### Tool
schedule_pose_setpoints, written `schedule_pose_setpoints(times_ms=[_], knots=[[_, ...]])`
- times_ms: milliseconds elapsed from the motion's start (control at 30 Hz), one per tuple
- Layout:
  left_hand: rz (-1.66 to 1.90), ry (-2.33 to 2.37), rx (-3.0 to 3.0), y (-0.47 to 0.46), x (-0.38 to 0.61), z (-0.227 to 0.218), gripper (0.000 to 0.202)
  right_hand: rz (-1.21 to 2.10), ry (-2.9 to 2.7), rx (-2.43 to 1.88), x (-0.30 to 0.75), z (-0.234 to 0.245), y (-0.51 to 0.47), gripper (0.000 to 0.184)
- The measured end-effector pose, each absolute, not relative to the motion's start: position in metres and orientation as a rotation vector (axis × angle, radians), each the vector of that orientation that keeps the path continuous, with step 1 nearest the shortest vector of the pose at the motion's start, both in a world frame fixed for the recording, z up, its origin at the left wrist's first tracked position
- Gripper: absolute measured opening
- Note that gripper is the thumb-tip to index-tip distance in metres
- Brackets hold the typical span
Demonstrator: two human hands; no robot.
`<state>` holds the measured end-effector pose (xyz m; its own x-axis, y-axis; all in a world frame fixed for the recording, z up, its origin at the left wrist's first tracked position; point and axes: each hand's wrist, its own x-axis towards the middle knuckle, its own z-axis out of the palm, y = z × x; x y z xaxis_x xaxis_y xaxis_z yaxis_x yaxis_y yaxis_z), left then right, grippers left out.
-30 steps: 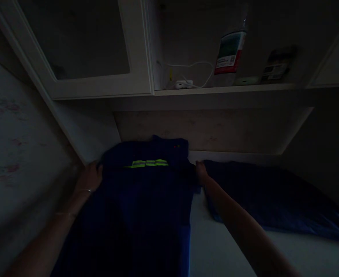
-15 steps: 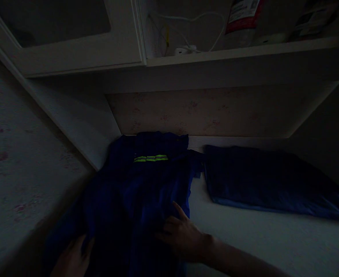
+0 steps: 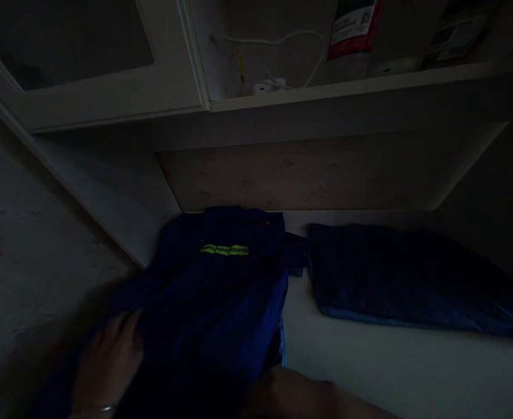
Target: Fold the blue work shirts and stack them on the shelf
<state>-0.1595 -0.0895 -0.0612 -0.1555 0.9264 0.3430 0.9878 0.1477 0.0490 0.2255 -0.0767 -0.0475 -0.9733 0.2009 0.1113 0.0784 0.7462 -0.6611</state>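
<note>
A dark blue work garment (image 3: 213,291) with a yellow-green and grey reflective strip (image 3: 224,249) is spread on the pale surface at the left. My left hand (image 3: 110,355) lies on the garment's left side, its fingers partly spread and slightly bent. A thin shiny band circles that wrist. At the bottom edge of the picture, my right hand (image 3: 282,393) is over the garment's lower right part; it is dark and smeared, and its fingers are hidden. Lighter blue cloth shows along the garment's right edge, just above this hand.
A dark blue, shiny-edged pillow-like piece (image 3: 396,279) lies to the right on the pale surface (image 3: 370,361). Overhead is a shelf (image 3: 348,81) with a white cable (image 3: 278,41) and a red package (image 3: 352,32). A cabinet door (image 3: 108,93) hangs at upper left, beside a flower-patterned wall (image 3: 21,262).
My left hand has moved up and further onto the garment. My right hand has dropped towards the bottom edge. The garment's lower right edge has shifted, showing lighter blue cloth.
</note>
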Motion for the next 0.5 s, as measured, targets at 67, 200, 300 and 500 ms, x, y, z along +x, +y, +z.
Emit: schedule_pose_setpoints(times_ms=[67,200,300,500], knots=[[-0.413,-2.135,-2.196,-0.075,-0.095,-0.067,0.039,1.133,-2.617,-0.441,0.235,-0.033,-0.071,0.022],[-0.348,-2.035,-2.502,-0.052,0.005,-0.070,0.031,1.052,-2.426,-1.103,0.251,-0.044,-0.050,0.023],[-0.451,-1.954,-2.561,-0.035,0.044,-0.071,0.031,1.055,-2.377,-1.389,0.256,-0.084,-0.040,0.033],[-1.178,-2.502,-2.806,0.036,0.087,-0.083,0.029,1.263,-2.253,-1.139,0.277,-0.056,-0.058,0.023]])
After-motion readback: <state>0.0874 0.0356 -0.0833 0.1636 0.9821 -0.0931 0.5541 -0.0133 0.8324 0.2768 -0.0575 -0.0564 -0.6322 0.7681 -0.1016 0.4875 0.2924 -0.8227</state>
